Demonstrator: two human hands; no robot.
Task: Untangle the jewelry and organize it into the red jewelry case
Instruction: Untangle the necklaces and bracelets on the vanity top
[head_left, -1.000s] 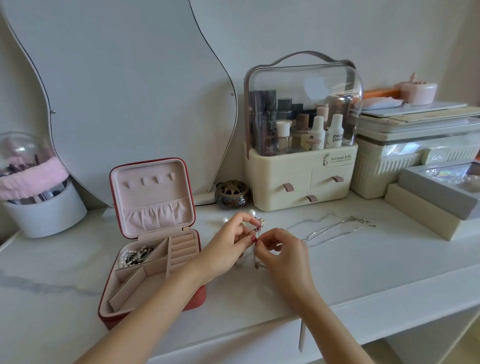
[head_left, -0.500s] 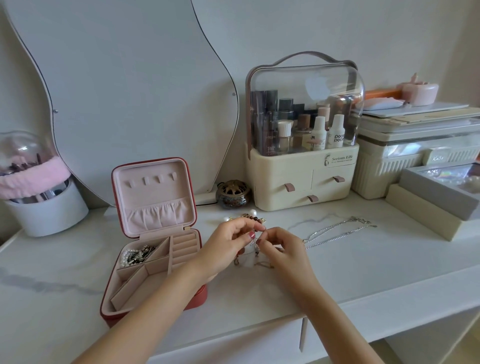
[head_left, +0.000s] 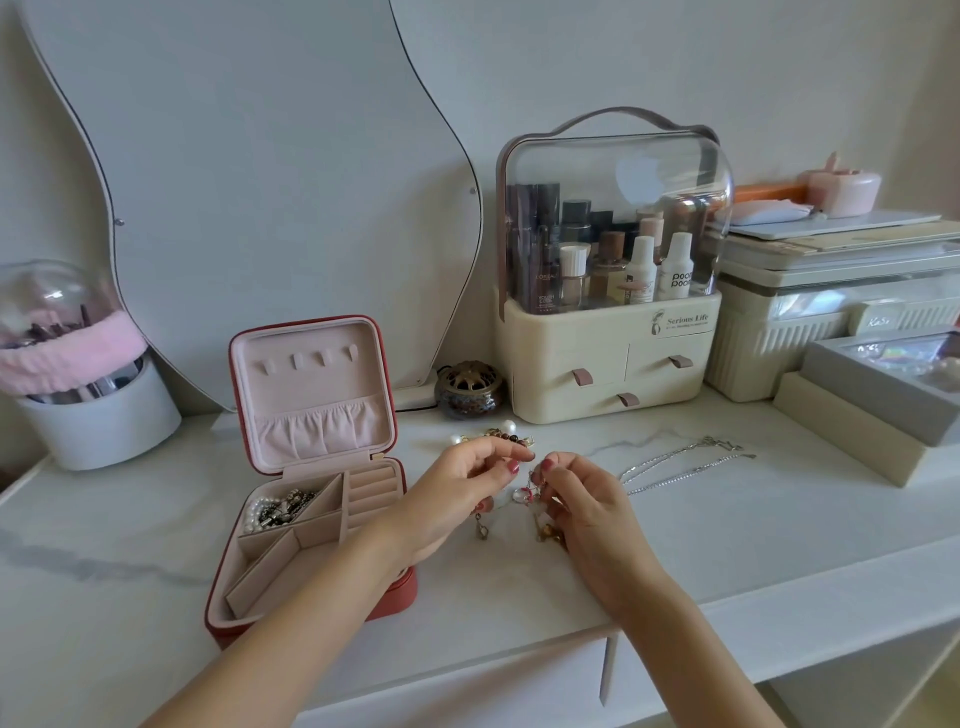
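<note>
Centrally, left hand (head_left: 457, 493) and right hand (head_left: 587, 499) both pinching tangled jewelry (head_left: 524, 493) between fingertips, just right of open red jewelry case (head_left: 311, 525)

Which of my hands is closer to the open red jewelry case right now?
Left. Your left hand is just right of the open red jewelry case, its forearm crossing the case's front corner. Your right hand is farther right, beyond the left.
</note>
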